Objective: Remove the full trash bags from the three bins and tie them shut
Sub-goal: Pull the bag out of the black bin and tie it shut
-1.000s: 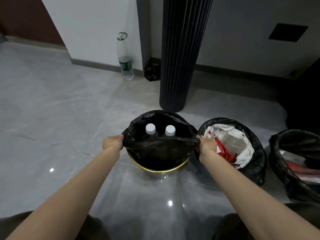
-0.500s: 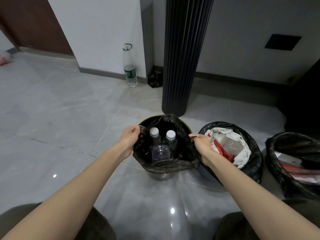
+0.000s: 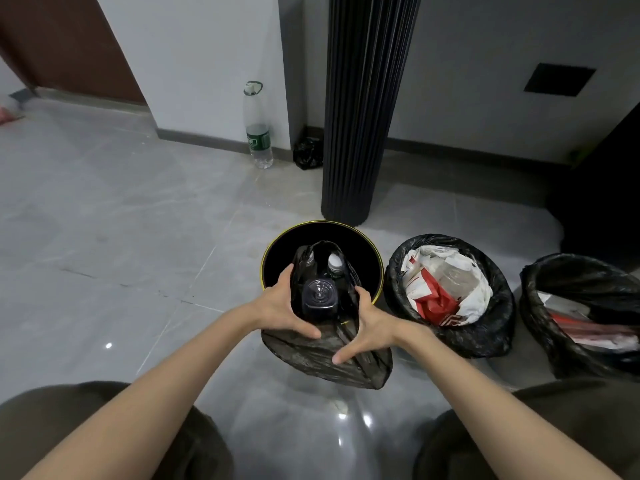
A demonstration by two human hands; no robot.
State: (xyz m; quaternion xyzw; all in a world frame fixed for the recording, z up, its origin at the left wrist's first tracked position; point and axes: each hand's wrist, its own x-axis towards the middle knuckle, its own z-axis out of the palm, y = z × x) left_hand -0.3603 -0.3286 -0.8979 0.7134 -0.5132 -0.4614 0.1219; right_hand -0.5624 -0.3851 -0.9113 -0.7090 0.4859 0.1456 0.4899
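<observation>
A black trash bag (image 3: 332,355) holding plastic bottles is lifted partly out of the left bin (image 3: 277,247), a black bin with a yellow rim. My left hand (image 3: 280,306) grips the bag's left side and my right hand (image 3: 367,323) grips its right side, thumbs pressed into the plastic. Bottle caps show in the bag's mouth. To the right stands the middle bin bag (image 3: 485,337), filled with white and red wrappers and a clear bottle. The third bin bag (image 3: 588,285) sits at the far right, partly cut off.
A dark ribbed column (image 3: 363,109) rises just behind the bins. A clear bottle with a green label (image 3: 258,133) and a small black bag (image 3: 308,154) stand by the wall. Grey tiled floor spreads to the left. My knees fill the bottom corners.
The bag's rim came off the left bin and was drawn together. Both hands moved inward and closer to me, pulling the bag up and forward, so the bin's yellow rim now shows.
</observation>
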